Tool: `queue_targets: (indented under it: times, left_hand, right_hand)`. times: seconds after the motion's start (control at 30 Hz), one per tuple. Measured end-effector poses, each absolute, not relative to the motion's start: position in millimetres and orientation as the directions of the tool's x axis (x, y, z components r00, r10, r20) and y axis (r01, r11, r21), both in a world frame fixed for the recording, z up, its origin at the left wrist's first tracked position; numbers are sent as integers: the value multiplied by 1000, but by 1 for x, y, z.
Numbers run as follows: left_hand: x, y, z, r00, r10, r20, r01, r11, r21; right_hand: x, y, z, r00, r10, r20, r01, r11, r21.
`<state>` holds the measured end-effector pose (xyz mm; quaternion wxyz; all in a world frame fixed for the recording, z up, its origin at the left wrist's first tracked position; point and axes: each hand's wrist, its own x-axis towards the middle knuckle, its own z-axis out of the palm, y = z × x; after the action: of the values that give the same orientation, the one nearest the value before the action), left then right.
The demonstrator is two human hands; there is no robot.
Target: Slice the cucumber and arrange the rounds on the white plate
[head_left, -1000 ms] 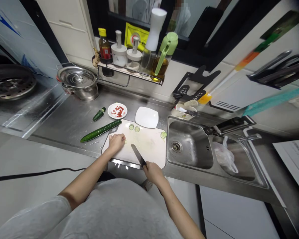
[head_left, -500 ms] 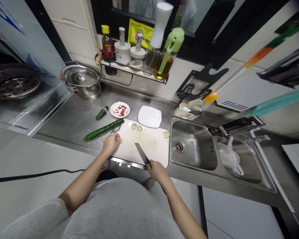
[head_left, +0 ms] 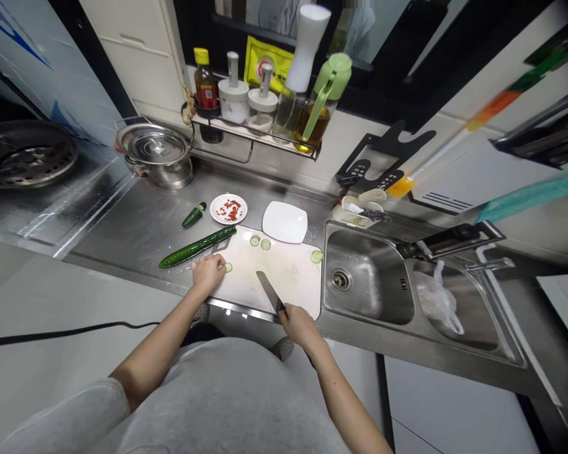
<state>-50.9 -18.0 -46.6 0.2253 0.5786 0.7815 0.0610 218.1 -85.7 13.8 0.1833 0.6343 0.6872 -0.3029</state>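
Note:
My left hand [head_left: 209,273] is at the left edge of the white cutting board [head_left: 293,277], its fingertips closed on a cucumber slice [head_left: 228,268]. In my right hand [head_left: 297,323] is the handle of a knife [head_left: 271,292], its dark blade lying over the board and pointing away to the left. Two small stacks of cucumber slices [head_left: 260,242] sit near the board's far edge, and more slices [head_left: 317,256] lie at its right corner. A long cucumber [head_left: 197,247] rests partly on the board's left corner, beyond my left hand.
Behind the board stand a white square plate [head_left: 284,222] and a small plate of chopped red pieces [head_left: 228,209]. A cucumber end piece [head_left: 194,215] lies to their left. At right is a steel sink [head_left: 369,277]; a lidded pot [head_left: 170,170] stands back left. A condiment rack [head_left: 255,133] hangs above.
My left hand has shifted slightly to the left with the cucumber slice at its fingertips. The knife and my right hand hold nearly the same place.

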Motion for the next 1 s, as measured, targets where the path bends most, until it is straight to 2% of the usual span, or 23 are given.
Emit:
queue_targets:
  times: [0.17,0.43,0.67,1.0]
  left_hand:
    - [-49,-18,-43,-251,932,-261,886,330,327]
    - [9,27,-39,-72,986,-153,886,134,445]
    - [51,61,-45,30,993,-117,933,14,360]
    - [53,76,-52,64,988,-141,955,-19,297]
  right_hand:
    - [219,-85,14,-135,764,-631,980,8,-200]
    - [235,-80,12,-42,841,-539,981,-68,-182]
    - [248,-84,12,7,851,-526,978,-115,-174]
    - [256,-89,12,33,845,-533,962,-172,-212]
